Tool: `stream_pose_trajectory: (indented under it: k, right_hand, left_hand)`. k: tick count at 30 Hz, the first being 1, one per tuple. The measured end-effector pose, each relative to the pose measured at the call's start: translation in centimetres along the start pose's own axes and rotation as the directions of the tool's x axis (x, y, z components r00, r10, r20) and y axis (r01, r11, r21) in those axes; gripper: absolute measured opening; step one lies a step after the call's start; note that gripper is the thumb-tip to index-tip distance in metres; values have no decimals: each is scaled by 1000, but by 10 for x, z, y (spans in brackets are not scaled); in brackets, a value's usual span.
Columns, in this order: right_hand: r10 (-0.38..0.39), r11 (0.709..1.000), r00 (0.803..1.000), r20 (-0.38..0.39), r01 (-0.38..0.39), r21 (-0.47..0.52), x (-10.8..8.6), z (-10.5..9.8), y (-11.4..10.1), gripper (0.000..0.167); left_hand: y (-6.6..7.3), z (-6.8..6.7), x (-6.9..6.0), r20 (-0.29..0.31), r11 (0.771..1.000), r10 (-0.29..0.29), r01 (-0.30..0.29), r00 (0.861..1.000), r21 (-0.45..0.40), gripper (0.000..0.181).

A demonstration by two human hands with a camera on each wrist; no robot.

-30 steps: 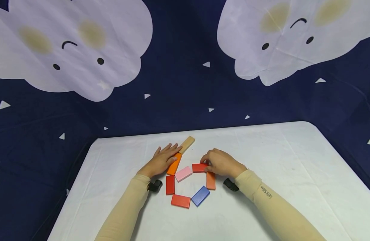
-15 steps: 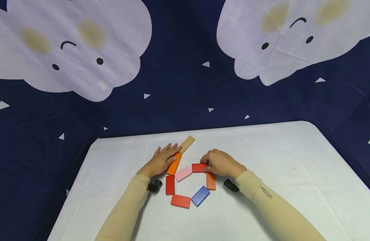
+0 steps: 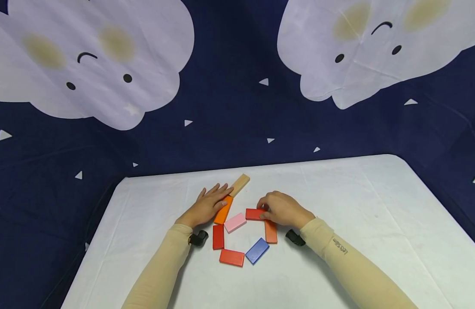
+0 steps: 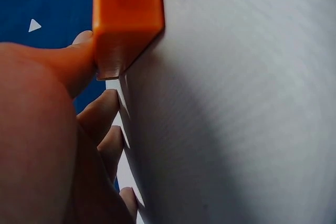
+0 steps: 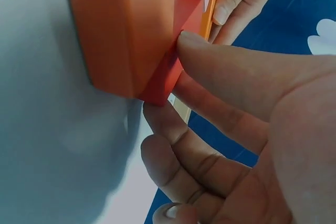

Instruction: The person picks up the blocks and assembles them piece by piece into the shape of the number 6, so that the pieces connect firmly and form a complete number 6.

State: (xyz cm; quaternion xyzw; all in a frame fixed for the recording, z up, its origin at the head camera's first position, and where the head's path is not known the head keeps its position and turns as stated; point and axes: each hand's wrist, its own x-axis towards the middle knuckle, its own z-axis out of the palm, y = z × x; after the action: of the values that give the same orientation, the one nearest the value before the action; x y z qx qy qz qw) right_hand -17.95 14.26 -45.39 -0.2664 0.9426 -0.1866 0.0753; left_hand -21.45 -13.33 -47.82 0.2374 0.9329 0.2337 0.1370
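In the head view my left hand [image 3: 206, 206] lies with its fingers spread, the thumb on the bright orange block [image 3: 224, 211] and a fingertip at the plain wooden block [image 3: 240, 185]. The left wrist view shows the thumb against the side of that orange block [image 4: 126, 19]. My right hand [image 3: 285, 209] pinches the right end of a red block [image 3: 253, 214] between thumb and fingers. In the right wrist view this red block [image 5: 186, 22] lies against a darker orange block [image 5: 123, 30]. A pink block [image 3: 235, 223] sits just left of the red one.
A red block [image 3: 218, 237], another red block [image 3: 232, 258], a blue block [image 3: 257, 251] and the darker orange block continue the rough ring on the white tabletop [image 3: 357, 206]. A dark blue cloth with printed clouds [image 3: 229, 128] hangs behind the table.
The red block in my right hand has shifted very slightly left, towards the pink block. My left hand keeps its place.
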Motion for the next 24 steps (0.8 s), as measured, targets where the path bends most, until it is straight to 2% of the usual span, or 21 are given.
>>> stream_pose_trajectory:
  k: [16, 24]
  right_hand:
    - [10, 999, 1000, -8, -9, 45, 1, 2, 1, 21]
    - [24, 989, 994, -103, -8, 150, -14, -8, 21, 27]
  left_hand:
    - [-1, -1, -1, -9, 1000, 14, -14, 1000, 20, 52]
    - [-4, 0, -1, -9, 999, 35, -34, 999, 39, 52]
